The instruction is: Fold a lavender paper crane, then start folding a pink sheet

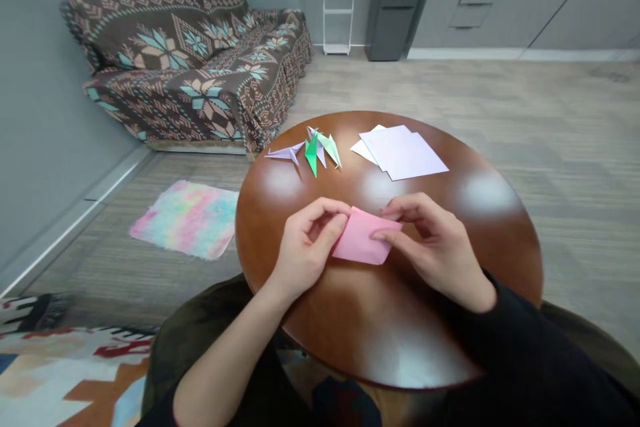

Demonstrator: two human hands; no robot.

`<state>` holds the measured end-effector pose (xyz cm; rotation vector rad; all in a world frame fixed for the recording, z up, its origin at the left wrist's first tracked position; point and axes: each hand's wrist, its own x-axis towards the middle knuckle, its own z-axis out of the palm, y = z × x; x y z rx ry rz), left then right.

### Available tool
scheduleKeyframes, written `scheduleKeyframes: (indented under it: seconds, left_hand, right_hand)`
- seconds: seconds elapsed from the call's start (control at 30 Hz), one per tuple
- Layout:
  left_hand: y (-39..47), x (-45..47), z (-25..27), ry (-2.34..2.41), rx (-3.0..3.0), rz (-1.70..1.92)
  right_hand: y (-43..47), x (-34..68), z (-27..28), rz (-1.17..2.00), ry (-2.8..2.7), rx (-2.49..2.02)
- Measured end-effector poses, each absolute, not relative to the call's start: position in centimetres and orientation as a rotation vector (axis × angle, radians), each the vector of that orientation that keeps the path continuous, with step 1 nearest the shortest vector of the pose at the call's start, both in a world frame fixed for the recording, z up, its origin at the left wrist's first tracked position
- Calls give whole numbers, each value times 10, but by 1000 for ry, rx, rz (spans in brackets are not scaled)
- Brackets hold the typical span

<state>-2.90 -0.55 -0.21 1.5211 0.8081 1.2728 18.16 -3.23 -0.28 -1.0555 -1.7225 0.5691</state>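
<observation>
A pink sheet of paper (pixel 361 240), which looks folded, is held just above the round table between both hands. My left hand (pixel 311 240) pinches its upper left edge between thumb and fingers. On the other side, my right hand (pixel 436 240) grips the right part, thumb on the near face and fingers behind. Beyond the hands lie several folded paper cranes: a lilac crane (pixel 287 154), a green crane (pixel 311 152) and a pale green crane (pixel 331 149). To their right is a stack of lilac paper sheets (pixel 405 152), with a pale yellowish sheet (pixel 367 149) poking out underneath.
The round brown wooden table (pixel 480 280) has a glossy top. Past it on the left stands a sofa (pixel 200 73) under a patterned cover. A fluffy pastel rug (pixel 187 217) lies on the floor. Grey cabinets (pixel 500 13) line the far wall.
</observation>
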Motion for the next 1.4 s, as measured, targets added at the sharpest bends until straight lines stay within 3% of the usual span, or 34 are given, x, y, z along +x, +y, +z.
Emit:
scheduleKeyframes:
  seconds: [0.27,1.4]
  left_hand:
    - [0,-33,-13,714,1324,1138]
    - [2,-33,-7,648,1115,990]
  right_hand:
    - [-31,184,-4,453,-1838,-997]
    - [-34,179,-4,714,-1683,-917]
